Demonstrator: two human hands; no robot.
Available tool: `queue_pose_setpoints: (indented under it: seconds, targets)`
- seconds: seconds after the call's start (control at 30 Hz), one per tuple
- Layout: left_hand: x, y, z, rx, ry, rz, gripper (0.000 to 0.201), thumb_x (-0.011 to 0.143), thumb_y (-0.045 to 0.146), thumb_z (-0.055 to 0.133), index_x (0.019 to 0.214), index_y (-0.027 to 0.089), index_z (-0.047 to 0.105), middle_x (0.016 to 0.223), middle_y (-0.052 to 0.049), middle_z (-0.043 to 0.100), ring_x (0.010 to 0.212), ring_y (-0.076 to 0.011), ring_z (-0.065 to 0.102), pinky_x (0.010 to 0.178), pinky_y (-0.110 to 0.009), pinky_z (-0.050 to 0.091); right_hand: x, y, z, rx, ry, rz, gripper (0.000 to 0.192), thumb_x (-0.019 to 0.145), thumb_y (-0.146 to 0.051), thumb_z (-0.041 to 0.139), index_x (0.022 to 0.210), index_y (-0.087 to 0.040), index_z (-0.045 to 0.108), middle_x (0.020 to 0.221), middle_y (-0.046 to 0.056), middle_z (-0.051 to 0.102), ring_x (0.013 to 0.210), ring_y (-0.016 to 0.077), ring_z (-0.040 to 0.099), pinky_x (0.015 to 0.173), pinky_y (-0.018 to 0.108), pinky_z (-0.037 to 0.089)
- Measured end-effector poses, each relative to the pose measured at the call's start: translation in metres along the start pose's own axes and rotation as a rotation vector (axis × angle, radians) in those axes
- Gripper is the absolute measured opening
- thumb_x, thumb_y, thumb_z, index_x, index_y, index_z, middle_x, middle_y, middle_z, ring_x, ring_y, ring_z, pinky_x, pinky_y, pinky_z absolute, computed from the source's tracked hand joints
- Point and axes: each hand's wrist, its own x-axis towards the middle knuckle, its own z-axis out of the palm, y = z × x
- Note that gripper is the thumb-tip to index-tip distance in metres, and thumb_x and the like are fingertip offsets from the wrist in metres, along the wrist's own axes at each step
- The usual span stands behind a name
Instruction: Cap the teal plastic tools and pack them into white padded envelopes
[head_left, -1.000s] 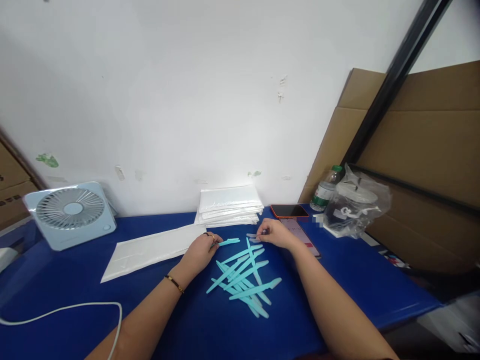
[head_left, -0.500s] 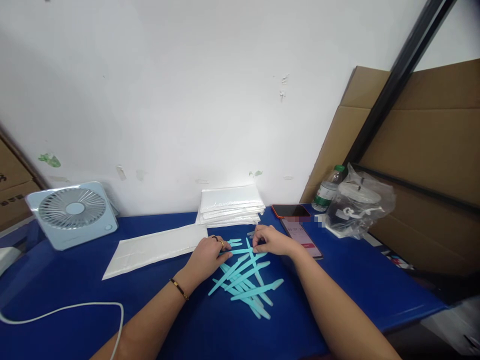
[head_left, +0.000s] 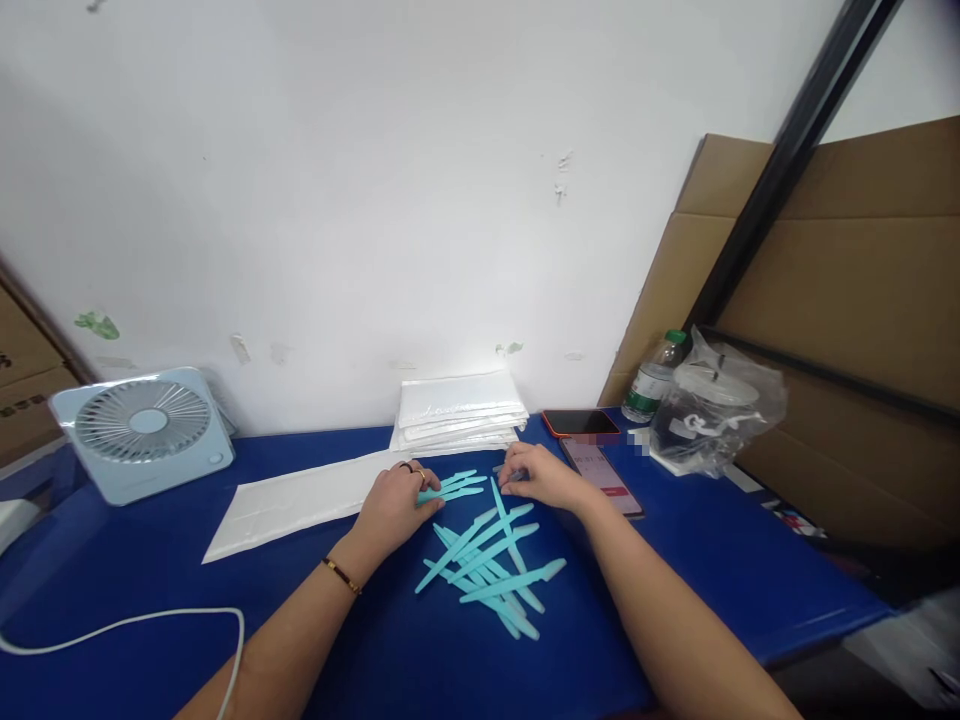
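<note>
My left hand (head_left: 401,500) is closed on a few teal eyebrow razors (head_left: 457,487), whose blade ends stick out to the right past the fingers. To the right, my right hand (head_left: 532,475) has its fingers curled together low over the table, beside a small clear piece partly covered by the fingertips. What those fingers hold, if anything, is hidden. Just below both hands lies a loose, crisscrossed pile of more teal eyebrow razors (head_left: 487,565), several with pale translucent ends. One of them points up close to the right fingertips.
A white padded mailer (head_left: 292,505) lies flat at left, with a stack of mailers (head_left: 461,410) against the wall. Two phones (head_left: 604,475), a water bottle (head_left: 656,380) and a bagged container (head_left: 716,410) are at right. A fan (head_left: 150,430) and a white cable (head_left: 135,618) occupy the left.
My left hand has moved left, drawing a teal razor off the pile to lie with the others in its fingers. My right hand has let go of that razor and shifted slightly up.
</note>
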Motion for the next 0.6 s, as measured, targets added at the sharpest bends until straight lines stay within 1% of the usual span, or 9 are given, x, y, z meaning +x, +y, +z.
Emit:
queue_pose_setpoints:
  seconds: [0.1,0.17,0.23,0.3,0.37,0.43,0.53,0.6]
  targets:
    - [-0.006,0.012,-0.003,-0.04,-0.058,0.015,0.026,0.076,0.046,0.054,0.079,0.023,0.065,0.076,-0.002,0.061,0.073,-0.017,0.056,0.064,-0.027,0.037,0.004,-0.015,0.009,-0.004,-0.123,-0.039,0.019,0.072,-0.036,0.069,0.085,-0.023,0.068,0.09,0.001,0.055,0.082,0.0149,0.053,0.09,0.035,0.031]
    - [-0.009,0.018,-0.003,-0.066,-0.115,0.048,0.03,0.075,0.05,0.054,0.076,0.023,0.065,0.073,-0.001,0.061,0.069,-0.0158,0.055,0.061,-0.027,0.036,0.006,-0.022,0.014,-0.009,-0.17,-0.037,0.017,0.071,-0.035,0.069,0.083,-0.023,0.068,0.089,0.0,0.053,0.083,0.0148,0.052,0.091,0.036,0.03]
    - [-0.011,0.022,-0.001,-0.068,-0.148,0.082,0.026,0.073,0.048,0.057,0.074,0.023,0.066,0.071,-0.001,0.061,0.067,-0.0156,0.055,0.06,-0.026,0.036,0.007,-0.024,0.017,-0.008,-0.187,-0.036,0.014,0.073,-0.034,0.068,0.079,-0.022,0.067,0.087,0.0,0.052,0.083,0.0145,0.052,0.091,0.036,0.03]
    - [-0.01,0.022,0.001,-0.058,-0.157,0.094,0.019,0.073,0.04,0.058,0.07,0.022,0.065,0.07,-0.001,0.062,0.066,-0.0152,0.055,0.059,-0.026,0.036,0.007,-0.022,0.017,0.0,-0.187,-0.049,0.015,0.073,-0.035,0.067,0.078,-0.021,0.067,0.086,0.0,0.052,0.081,0.0139,0.052,0.09,0.034,0.032]
    - [-0.008,0.019,0.002,-0.04,-0.141,0.066,0.016,0.075,0.032,0.056,0.067,0.021,0.065,0.071,-0.001,0.063,0.065,-0.0149,0.055,0.059,-0.026,0.036,0.007,-0.016,0.015,0.004,-0.153,-0.068,0.015,0.074,-0.035,0.066,0.077,-0.02,0.067,0.085,0.001,0.052,0.079,0.0136,0.052,0.086,0.031,0.035]
    - [-0.005,0.015,0.002,-0.018,-0.106,0.012,0.016,0.076,0.03,0.054,0.068,0.021,0.065,0.074,-0.002,0.064,0.067,-0.0153,0.056,0.059,-0.026,0.036,0.006,-0.007,0.011,-0.005,-0.076,-0.058,0.014,0.075,-0.033,0.066,0.076,-0.019,0.067,0.084,0.002,0.054,0.079,0.014,0.052,0.081,0.028,0.038]
    - [0.0,0.007,0.0,0.037,-0.068,-0.047,0.016,0.077,0.031,0.054,0.072,0.021,0.067,0.076,-0.003,0.064,0.071,-0.0164,0.057,0.062,-0.027,0.037,0.003,0.008,0.003,-0.028,0.036,0.017,0.01,0.074,-0.027,0.066,0.072,-0.017,0.066,0.083,0.003,0.055,0.079,0.0152,0.053,0.073,0.026,0.04]
    - [0.002,0.003,0.0,0.068,-0.057,-0.051,0.015,0.077,0.031,0.055,0.078,0.022,0.067,0.077,-0.002,0.064,0.072,-0.017,0.057,0.064,-0.027,0.037,-0.001,0.014,-0.003,-0.023,0.048,0.06,0.009,0.073,-0.026,0.066,0.072,-0.018,0.067,0.082,0.003,0.055,0.08,0.0155,0.053,0.07,0.025,0.04]
